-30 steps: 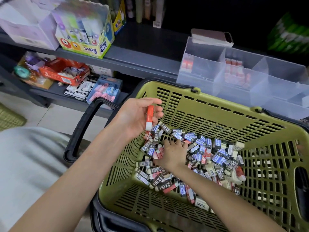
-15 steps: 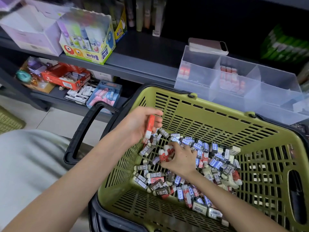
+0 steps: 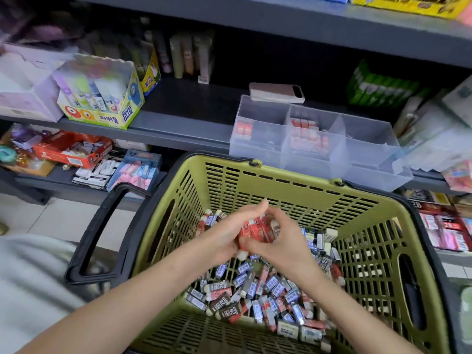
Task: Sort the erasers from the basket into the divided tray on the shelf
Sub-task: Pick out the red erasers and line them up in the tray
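Observation:
An olive-green mesh basket (image 3: 286, 180) holds a heap of erasers (image 3: 258, 295) in blue, dark and red sleeves. Above the heap my left hand (image 3: 229, 232) and my right hand (image 3: 283, 241) meet. Together they hold a small bunch of red-sleeved erasers (image 3: 256, 229), fingers curled round them. The clear divided tray (image 3: 367, 154) stands on the shelf behind the basket. Two red erasers lie in its left compartment and several in its middle one; the right one looks bare.
A phone (image 3: 277, 92) lies on the shelf behind the tray. A glue-stick box (image 3: 102, 108) stands at the left. Lower shelves hold red and blue eraser boxes (image 3: 138, 169). The basket's black handle (image 3: 102, 231) juts out left over tiled floor.
My right hand has come up out of the heap with red erasers and joined my left hand, which held one red eraser before. The view has tilted up toward the shelf.

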A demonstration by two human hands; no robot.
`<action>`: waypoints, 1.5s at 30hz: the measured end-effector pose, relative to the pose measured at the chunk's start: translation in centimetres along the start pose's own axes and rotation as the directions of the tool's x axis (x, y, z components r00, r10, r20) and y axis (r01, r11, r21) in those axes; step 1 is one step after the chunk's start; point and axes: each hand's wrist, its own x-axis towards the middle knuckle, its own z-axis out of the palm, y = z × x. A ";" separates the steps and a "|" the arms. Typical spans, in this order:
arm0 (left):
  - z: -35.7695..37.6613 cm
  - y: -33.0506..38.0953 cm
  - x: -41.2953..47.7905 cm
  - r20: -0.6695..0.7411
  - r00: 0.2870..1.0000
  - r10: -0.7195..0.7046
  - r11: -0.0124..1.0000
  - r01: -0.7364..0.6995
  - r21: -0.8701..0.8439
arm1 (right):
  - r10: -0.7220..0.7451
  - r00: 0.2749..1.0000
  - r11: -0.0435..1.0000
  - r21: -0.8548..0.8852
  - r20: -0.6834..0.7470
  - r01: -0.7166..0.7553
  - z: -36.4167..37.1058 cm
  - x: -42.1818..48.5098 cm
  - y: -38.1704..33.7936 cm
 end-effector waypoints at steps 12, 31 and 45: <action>0.6 1.7 -0.7 -0.121 0.974 0.193 0.980 -0.185 0.074 | 0.087 0.991 0.902 0.415 0.098 -0.120 -3.6 0.0 -0.5; -3.4 14.3 0.0 -0.348 0.769 0.536 0.750 -0.623 -0.221 | -0.084 0.933 0.916 0.341 -0.350 0.210 -9.2 16.1 -8.8; -6.8 14.9 4.0 -0.504 0.819 0.273 0.928 -0.362 -0.085 | 0.110 0.993 0.845 -0.522 -0.049 -0.119 -8.0 23.6 -10.0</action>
